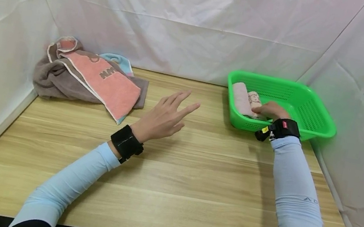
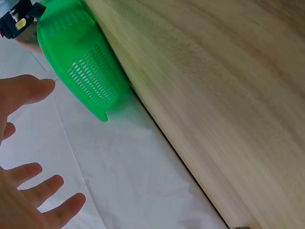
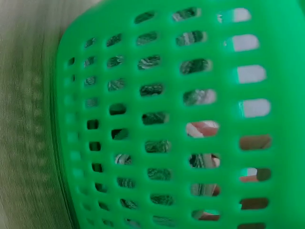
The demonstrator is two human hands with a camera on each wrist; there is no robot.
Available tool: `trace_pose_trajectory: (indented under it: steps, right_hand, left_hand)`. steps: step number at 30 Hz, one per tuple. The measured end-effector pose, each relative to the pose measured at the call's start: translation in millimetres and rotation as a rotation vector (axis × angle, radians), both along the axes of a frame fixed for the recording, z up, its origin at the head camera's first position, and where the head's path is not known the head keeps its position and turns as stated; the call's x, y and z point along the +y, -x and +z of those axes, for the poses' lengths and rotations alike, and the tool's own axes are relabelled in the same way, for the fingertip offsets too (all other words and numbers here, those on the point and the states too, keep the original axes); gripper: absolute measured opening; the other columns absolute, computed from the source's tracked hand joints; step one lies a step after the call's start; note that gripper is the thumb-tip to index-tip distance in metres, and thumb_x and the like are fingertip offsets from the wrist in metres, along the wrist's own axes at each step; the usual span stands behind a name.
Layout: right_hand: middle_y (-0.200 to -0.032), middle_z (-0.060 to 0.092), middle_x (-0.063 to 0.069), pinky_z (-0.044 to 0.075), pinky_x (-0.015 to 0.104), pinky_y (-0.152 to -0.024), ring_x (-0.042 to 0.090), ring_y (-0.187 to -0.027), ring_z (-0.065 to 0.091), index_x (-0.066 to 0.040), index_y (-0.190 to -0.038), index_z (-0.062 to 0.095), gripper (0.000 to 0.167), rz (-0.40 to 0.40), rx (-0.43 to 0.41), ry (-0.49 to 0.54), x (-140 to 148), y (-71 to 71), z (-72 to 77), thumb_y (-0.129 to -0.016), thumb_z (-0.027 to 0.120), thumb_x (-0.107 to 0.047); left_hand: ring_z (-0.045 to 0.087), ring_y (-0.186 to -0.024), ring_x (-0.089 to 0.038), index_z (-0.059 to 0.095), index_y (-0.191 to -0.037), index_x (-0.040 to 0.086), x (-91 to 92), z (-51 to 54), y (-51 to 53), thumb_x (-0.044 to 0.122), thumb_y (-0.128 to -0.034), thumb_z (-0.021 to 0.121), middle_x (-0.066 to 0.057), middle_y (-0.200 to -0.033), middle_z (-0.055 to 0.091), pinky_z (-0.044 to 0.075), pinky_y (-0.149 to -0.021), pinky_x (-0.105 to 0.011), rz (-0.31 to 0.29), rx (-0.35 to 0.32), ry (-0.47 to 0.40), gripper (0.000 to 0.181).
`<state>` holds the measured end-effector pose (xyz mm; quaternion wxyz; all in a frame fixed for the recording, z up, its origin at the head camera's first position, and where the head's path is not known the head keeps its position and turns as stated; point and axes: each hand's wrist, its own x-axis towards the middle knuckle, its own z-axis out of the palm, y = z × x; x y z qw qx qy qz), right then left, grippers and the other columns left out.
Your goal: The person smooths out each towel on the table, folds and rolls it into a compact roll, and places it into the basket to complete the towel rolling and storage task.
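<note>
My right hand (image 1: 273,111) reaches into the green plastic basket (image 1: 317,127) at the back right. Its fingers are on a small rolled towel (image 1: 254,99), cream with a brown pattern, whose lower end the hand partly hides. Beside it, against the basket's left wall, lies a pale pink rolled towel (image 1: 240,97). In the right wrist view the basket's slotted wall (image 3: 157,102) blocks most of the hand; bits of finger and dark patterned cloth show through. My left hand (image 1: 163,120) hovers over the table's middle, fingers spread, holding nothing.
A heap of towels lies at the back left: a grey-brown towel (image 1: 62,80), a coral towel (image 1: 114,87) with lettering and white trim, and a light blue cloth (image 1: 119,60). White curtains (image 1: 185,46) enclose the wooden table (image 1: 169,191) at the back and sides.
</note>
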<state>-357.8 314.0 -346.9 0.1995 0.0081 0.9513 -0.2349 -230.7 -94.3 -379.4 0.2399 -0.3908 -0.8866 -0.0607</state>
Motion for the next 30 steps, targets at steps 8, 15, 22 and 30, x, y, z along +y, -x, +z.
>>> trace_pose_trajectory:
  steps: [8,15,22,30]
  right_hand:
    - [-0.083,0.054,0.009,0.042,0.033,-0.067,0.027,-0.080,0.051,-0.010,-0.071,0.059,0.040,0.001,0.085,-0.064,-6,-4.9,2.5,-0.099,0.063,-0.038]
    - [-0.084,0.050,0.010,0.042,0.035,-0.068,0.028,-0.080,0.050,-0.008,-0.075,0.054,0.042,0.030,0.054,-0.066,-6,-8.3,9.6,-0.101,0.060,-0.041]
    - [-0.065,0.034,-0.003,0.039,0.034,-0.060,0.016,-0.060,0.038,-0.014,-0.065,0.045,0.052,0.049,0.059,-0.060,0,-6.8,11.5,-0.103,0.054,-0.050]
    - [-0.130,0.065,0.032,0.051,0.060,-0.093,0.047,-0.113,0.063,0.006,-0.132,0.063,0.047,0.115,0.462,-0.044,-42,-44.6,26.9,-0.104,0.056,-0.031]
  left_hand:
    - [0.043,-0.145,-0.042,0.044,-0.155,0.016,-0.9,-1.5,0.7,0.027,-0.0925,0.077,-0.025,-0.160,0.038,0.047,-0.109,-0.057,0.008,-0.021,0.037,0.071]
    - [0.046,-0.143,-0.041,0.046,-0.154,0.016,-0.3,-1.8,0.3,0.028,-0.0938,0.076,-0.024,-0.160,0.039,0.049,-0.106,-0.056,0.012,-0.035,0.048,0.068]
    - [0.047,-0.141,-0.040,0.048,-0.152,0.015,-1.3,-2.2,-0.1,0.027,-0.0945,0.074,-0.023,-0.158,0.041,0.051,-0.103,-0.056,0.015,-0.043,0.049,0.064]
    - [0.050,-0.137,-0.039,0.055,-0.145,0.013,-3.2,-2.8,1.4,0.028,-0.0955,0.074,-0.021,-0.153,0.047,0.053,-0.099,-0.054,0.038,-0.077,0.077,0.055]
